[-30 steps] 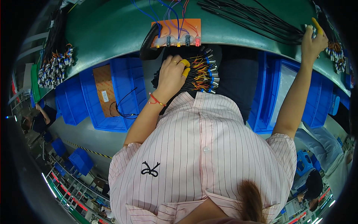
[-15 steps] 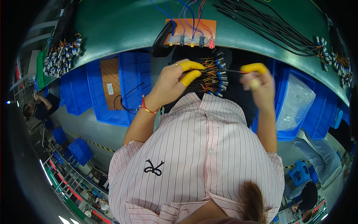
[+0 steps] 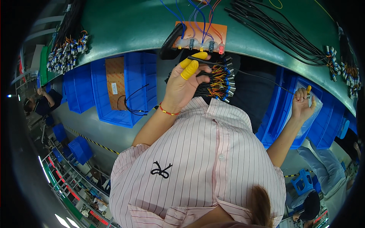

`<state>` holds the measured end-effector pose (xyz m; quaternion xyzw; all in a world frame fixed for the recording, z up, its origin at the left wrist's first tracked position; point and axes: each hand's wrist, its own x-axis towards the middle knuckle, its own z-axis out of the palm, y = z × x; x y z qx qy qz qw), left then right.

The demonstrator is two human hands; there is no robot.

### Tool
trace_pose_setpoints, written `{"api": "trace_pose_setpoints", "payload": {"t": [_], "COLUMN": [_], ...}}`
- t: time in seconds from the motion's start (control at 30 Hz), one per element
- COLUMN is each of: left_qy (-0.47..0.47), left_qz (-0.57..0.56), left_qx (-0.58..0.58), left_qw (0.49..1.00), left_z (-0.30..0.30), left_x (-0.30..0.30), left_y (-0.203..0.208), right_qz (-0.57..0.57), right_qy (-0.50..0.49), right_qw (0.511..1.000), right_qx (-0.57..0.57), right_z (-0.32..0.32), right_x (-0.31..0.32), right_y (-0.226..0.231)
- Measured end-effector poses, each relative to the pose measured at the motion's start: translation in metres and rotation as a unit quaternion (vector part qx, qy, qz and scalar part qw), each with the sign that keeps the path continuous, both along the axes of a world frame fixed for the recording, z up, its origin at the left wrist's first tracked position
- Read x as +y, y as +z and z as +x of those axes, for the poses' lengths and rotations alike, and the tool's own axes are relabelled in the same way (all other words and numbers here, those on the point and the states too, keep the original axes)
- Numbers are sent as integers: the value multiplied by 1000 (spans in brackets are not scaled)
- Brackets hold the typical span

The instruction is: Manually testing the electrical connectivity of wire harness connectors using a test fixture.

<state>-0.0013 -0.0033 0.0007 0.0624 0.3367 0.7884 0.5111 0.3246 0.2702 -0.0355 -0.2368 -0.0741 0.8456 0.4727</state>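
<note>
My left hand, with yellow finger cots on two fingers, loosely pinches the thick end of a black cable just below the table edge. The cable stretches away to the right, sagging a little. At its other end, my right hand is closed around it, with a yellow cot on one finger. A bundle of cable ends with orange wires and silver-blue connectors lies on my lap, beside my left hand. Just beyond that hand, an orange board on the table's front edge carries yellow, dark and red terminals with coloured wires.
The green table holds a black curved object, black cables at right and connector bundles at left. Blue bins stand below its edge, one with a clear plastic bag. Other people are farther off.
My right hand has swung out to the right, drawing the cable out into a long span. My left hand has shifted slightly right and turned, its fingers less tightly pinched.
</note>
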Motion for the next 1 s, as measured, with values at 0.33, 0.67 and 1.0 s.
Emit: {"api": "trace_pose_setpoints", "payload": {"t": [0.33, 0.67, 1.0], "left_qy": [-49, -48, -46], "left_qz": [-60, -117, -155], "left_qx": [-11, 5, -6], "left_qw": [997, 992, 987], "left_z": [3, -1, -7], "left_x": [4, 7, 9], "left_y": [4, 8, 26], "right_qz": [103, 119, 92], "right_qy": [50, 68, 76], "right_qw": [990, 985, 988], "right_qx": [-84, -106, -99], "right_z": [-15, -45, -49], "right_x": [-3, -15, -19], "right_y": [-5, 3, 8]}}
